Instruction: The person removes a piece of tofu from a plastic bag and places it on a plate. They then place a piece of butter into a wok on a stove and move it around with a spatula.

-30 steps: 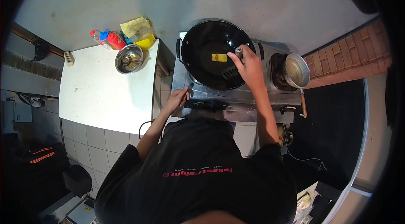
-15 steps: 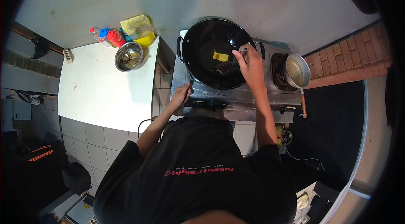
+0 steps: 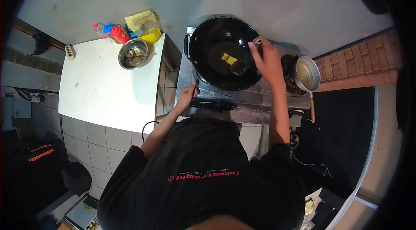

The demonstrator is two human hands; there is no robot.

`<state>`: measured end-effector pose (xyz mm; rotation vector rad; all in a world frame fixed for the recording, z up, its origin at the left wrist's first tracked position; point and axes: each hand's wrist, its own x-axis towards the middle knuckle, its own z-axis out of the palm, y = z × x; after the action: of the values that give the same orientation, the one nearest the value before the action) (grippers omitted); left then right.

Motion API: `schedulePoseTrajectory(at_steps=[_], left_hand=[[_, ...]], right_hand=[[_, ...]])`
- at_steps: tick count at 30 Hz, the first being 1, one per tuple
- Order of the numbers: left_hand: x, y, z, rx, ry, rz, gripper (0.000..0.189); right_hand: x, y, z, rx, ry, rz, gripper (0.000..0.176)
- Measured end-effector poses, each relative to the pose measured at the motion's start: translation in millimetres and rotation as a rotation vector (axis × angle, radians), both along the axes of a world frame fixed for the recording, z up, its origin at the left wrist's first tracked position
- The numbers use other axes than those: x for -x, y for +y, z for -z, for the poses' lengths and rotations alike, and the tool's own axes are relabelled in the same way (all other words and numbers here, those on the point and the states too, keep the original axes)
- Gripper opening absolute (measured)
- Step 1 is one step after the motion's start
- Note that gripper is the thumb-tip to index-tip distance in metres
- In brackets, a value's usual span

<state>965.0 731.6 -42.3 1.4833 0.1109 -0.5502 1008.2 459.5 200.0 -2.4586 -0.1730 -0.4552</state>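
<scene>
My right hand [image 3: 268, 62] is closed around the handle of a slotted spatula [image 3: 237, 69] over the right side of a black two-handled wok [image 3: 212, 67]. The spatula's dark slotted head is low in the wok, just right of and below a flat yellow piece of food [image 3: 228, 59]. My left hand [image 3: 186, 95] is closed near the stove's front left, below the wok's rim. Something small and dark shows at its fingertips; I cannot make out what it is.
The wok stands on a metal gas stove [image 3: 255, 98]. To its right is a saucepan [image 3: 307, 74] with a wooden handle sticking out frontward. On the white table [image 3: 104, 95] at left are a steel bowl [image 3: 133, 53], a red bottle [image 3: 119, 35] and a yellow packet [image 3: 143, 23].
My right hand has moved slightly right, and the spatula head has shifted a little to the right. The yellow piece lies a bit farther right and at a different angle. My left hand stays nearly still.
</scene>
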Motion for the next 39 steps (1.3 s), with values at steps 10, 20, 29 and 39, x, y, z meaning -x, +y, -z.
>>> schedulePoseTrajectory(at_steps=[10, 20, 29, 39], left_hand=[[-1, -1, 7, 0.023, -0.016, -0.006, 0.067], [0, -1, 9, 0.018, 0.015, -0.027, 0.066], [1, -2, 7, 0.024, -0.025, -0.025, 0.066], [-1, -2, 10, -0.020, -0.050, -0.020, 0.067]], right_hand=[[-26, -25, -26, -0.037, 0.276, -0.111, 0.020], [-35, -29, 4, -0.030, 0.228, -0.185, 0.018], [-30, -24, 6, -0.133, 0.245, -0.175, 0.019], [-24, -38, -1, -0.089, 0.254, -0.068, 0.023]])
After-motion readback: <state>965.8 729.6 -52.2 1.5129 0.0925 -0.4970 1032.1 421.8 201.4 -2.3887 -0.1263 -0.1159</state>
